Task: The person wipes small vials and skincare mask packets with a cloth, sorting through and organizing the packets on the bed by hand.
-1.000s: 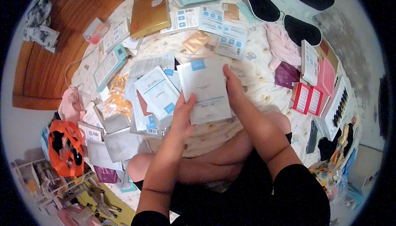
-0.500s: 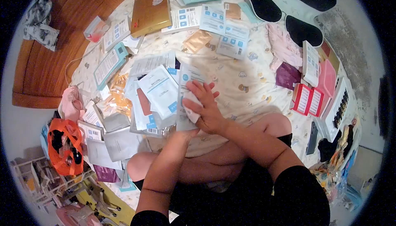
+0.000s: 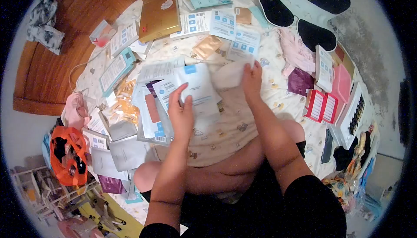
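Observation:
A white sachet with a blue label [image 3: 199, 91], blurred by motion, is in my left hand [image 3: 180, 114], its thumb and fingers closed on the left part. My right hand [image 3: 252, 82], raised to the right of the sachet, pinches a thin white sheet or cloth [image 3: 230, 75], which is smeared by motion. Beside and partly under the sachet lies a pile of flat packets [image 3: 147, 108] with a reddish-brown piece [image 3: 152, 108] on it. My legs are crossed below both hands.
Behind the hands lie a gold box [image 3: 159, 17], a gold sachet [image 3: 206, 46] and blue-and-white packets [image 3: 223, 24]. Orange-yellow sachets [image 3: 124, 103] and an orange bag [image 3: 68, 155] are at left. A red box [image 3: 320, 105], pink cloth [image 3: 296, 51] and black-and-white pads [image 3: 276, 6] are at right.
My hands were together on a packet with the white piece under my right hand; they have since moved apart, the right one up and to the right. The sachet's blue-labelled side now shows.

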